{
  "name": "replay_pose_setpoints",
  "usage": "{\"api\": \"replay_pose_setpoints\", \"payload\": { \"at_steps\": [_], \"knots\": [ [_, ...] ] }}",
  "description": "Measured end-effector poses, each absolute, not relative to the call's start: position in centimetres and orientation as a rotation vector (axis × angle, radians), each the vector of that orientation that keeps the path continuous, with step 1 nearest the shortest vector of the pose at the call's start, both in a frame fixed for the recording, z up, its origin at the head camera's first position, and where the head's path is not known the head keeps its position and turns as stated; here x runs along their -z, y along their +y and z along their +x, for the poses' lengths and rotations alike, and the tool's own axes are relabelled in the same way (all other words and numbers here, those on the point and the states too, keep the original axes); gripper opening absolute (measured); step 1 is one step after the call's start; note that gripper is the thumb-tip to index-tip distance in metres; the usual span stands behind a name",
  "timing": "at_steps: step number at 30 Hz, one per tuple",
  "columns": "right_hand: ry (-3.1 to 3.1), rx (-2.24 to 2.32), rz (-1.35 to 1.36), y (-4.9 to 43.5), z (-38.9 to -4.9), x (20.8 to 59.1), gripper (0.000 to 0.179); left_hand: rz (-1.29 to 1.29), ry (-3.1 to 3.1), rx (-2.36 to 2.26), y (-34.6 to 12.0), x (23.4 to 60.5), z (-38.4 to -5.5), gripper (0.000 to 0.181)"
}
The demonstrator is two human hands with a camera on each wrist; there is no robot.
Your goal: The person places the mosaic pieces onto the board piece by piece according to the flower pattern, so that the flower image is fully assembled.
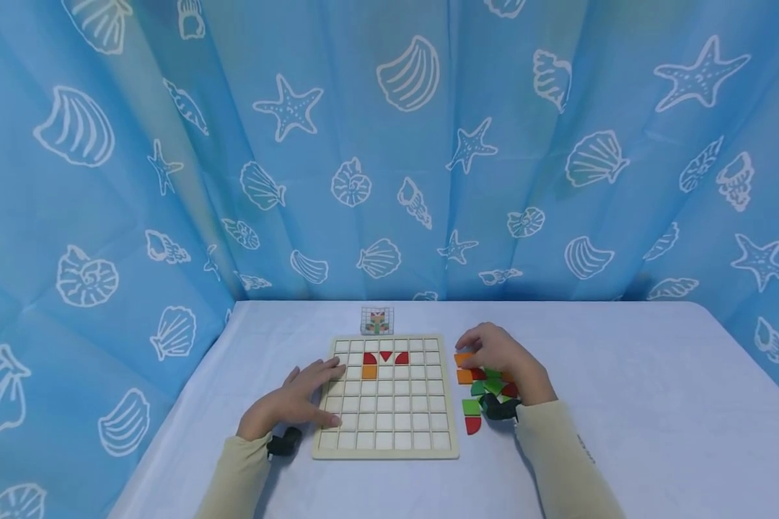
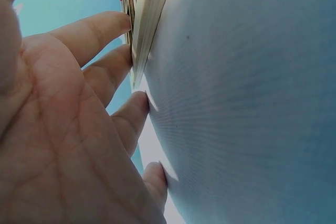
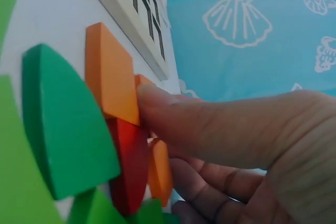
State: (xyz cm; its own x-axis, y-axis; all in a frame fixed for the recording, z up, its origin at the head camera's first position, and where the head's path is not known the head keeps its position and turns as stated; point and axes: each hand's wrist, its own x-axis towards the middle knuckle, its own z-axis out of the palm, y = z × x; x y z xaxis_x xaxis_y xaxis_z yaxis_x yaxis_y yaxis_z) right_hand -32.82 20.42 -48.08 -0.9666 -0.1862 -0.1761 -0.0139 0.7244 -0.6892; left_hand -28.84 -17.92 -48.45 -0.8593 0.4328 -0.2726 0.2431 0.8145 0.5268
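Observation:
My left hand (image 1: 301, 396) rests with spread, fairly straight fingers on the left edge of a wooden grid board (image 1: 386, 455). In the left wrist view, two fingertips touch the board's side and two rest on the cloth. On the board lie two red quarter-round tiles (image 1: 402, 358), a red triangle tile (image 1: 386, 355) between them and an orange square tile (image 1: 369, 372). Right of the board, my right hand (image 1: 501, 358) pinches an orange tile (image 1: 462, 357) at the far end of a tile pile. Its thumb hides most of that tile in the right wrist view.
Loose tiles in the pile include an orange square (image 3: 118, 77), a dark green curved piece (image 3: 79, 124), a red piece (image 3: 131, 166) and a light green square (image 1: 470, 407). A small pattern card (image 1: 377, 321) lies behind the board. A blue curtain (image 1: 389, 158) hangs behind the white table.

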Motion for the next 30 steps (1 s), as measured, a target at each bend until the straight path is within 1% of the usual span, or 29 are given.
{"api": "replay_pose_setpoints", "payload": {
  "at_steps": [11, 30],
  "knots": [
    [2.733, 1.035, -0.116, 20.40, -33.33, 48.77, 0.029, 0.507, 2.618, -0.694, -17.95, 48.51, -28.76, 0.095],
    [2.738, 1.067, -0.131, 20.29, -33.33, 48.71, 0.020, 0.493, 2.618, -0.688, -17.82, 48.51, -28.85, 0.095]
  ]
}}
